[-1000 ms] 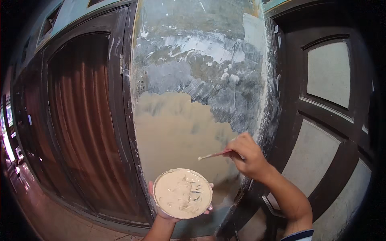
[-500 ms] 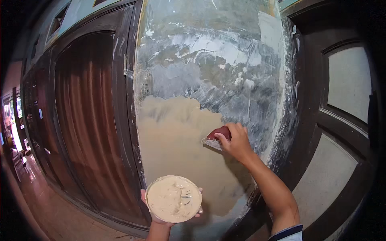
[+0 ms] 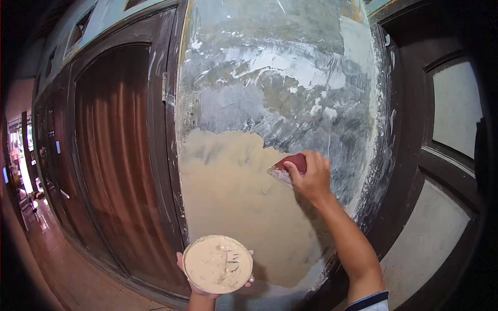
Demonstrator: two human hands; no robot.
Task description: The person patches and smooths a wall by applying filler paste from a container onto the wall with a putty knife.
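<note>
My left hand (image 3: pixel 195 290) is closed around a round bowl (image 3: pixel 220 237) from below. Thick beige putty (image 3: pixel 210 264) fills it, its surface marked with grooves. Gripped in my right hand (image 3: pixel 315 179) is a putty knife (image 3: pixel 296 163) with a dark red handle and a flat, smeared blade. Its blade lies against the wall, close to the upper right edge of a smooth beige coat (image 3: pixel 228 192). Above and right of that coat, the wall (image 3: pixel 311 119) shows patchy grey-green with white smears.
Left of the wall stands a dark wooden door frame (image 3: pixel 168 129) with a brown curtain (image 3: pixel 114 145) behind its panel. A dark door with pale panels (image 3: pixel 456 109) is on the right. Tiled floor (image 3: pixel 78 269) shows at the lower left.
My right hand and the putty knife have moved up the wall and a little right. The bowl in my left hand sits slightly lower and further left. The view has shifted slightly.
</note>
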